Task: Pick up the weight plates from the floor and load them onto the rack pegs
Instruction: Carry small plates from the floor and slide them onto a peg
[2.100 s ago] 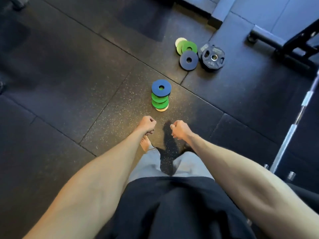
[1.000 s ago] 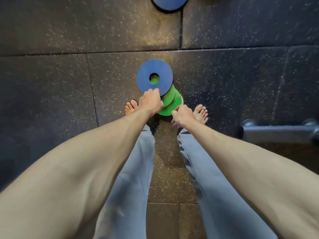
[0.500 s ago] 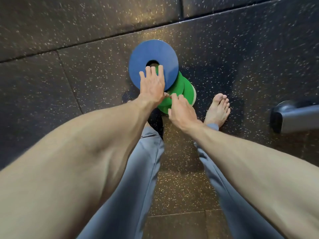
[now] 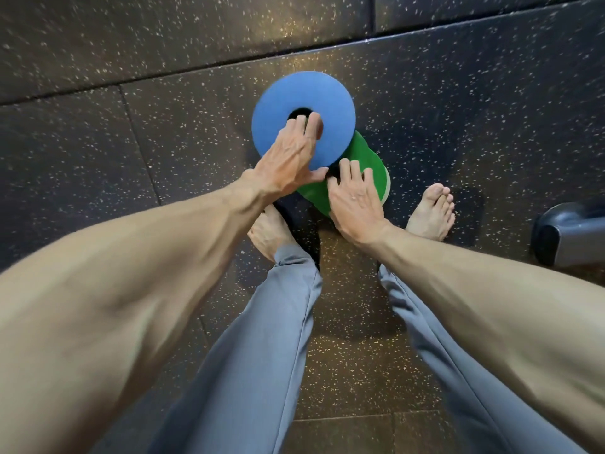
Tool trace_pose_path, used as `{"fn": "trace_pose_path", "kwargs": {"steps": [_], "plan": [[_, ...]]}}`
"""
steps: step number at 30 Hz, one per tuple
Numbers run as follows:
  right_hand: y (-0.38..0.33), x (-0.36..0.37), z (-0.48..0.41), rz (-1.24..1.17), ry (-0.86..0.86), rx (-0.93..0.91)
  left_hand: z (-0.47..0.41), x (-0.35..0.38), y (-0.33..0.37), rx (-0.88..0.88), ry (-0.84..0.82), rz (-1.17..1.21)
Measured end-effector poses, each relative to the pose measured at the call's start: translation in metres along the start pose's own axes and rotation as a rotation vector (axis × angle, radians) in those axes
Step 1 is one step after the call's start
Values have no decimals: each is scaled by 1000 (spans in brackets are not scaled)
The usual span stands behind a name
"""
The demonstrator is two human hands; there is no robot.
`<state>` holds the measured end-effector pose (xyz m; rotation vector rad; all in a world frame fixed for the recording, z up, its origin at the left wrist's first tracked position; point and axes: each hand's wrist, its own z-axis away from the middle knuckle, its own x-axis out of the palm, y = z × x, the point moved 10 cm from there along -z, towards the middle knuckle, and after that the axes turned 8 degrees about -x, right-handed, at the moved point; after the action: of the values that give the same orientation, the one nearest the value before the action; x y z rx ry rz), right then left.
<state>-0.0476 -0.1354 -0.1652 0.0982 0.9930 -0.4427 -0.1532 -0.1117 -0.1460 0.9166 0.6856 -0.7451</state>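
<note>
Roughly top-down view, me bent over. Dark speckled rubber floor [image 4: 98, 158] fills the frame. On it, centre-far, sits a small stack of weight plates. The blue plate [image 4: 334, 103] is on top, offset far-left from the green plate [image 4: 370, 158] under it. Rack pegs aren't in view. A grey metal piece [image 4: 569, 234] lies at the right edge, well apart from the stack; can't tell what it is.

My L hand [image 4: 288, 162] lies on the blue plate, fingers near straight, tips at the rim of its centre hole, thumb spread to its near edge. No closed grip yet. My R hand [image 4: 355, 198] rests flat on the green plate, fingers spread, holding nothing. Both feet are bare: L foot [image 4: 265, 234] just near of the stack, R foot [image 4: 432, 214] near it on the right. A pale plate [image 4: 387, 191] shows only as a thin sliver at the stack's right edge.

Risks, my guess: the stack is staggered, so lifting the blue plate could drag the green one along or tip it off. The disc looks smooth w/ no lip, so a thumb-and-hole pinch may slip, & a dropped plate would land by bare toes. R fingers could get nipped betw. plates.

Writing: none readable. Plate faces look blank, no brand or wt. marks.
</note>
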Motion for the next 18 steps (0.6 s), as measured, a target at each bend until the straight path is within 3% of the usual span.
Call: {"fn": "trace_pose_path", "kwargs": {"steps": [5, 13, 18], "plan": [[-6, 1, -11, 65, -52, 9, 2, -27, -5, -42, 56, 108], [-18, -2, -8, 57, -142, -51, 3, -74, -31, -341, 125, 449], [-20, -23, -10, -15, 11, -119, 18, -90, -75, -613, 214, 595]]}}
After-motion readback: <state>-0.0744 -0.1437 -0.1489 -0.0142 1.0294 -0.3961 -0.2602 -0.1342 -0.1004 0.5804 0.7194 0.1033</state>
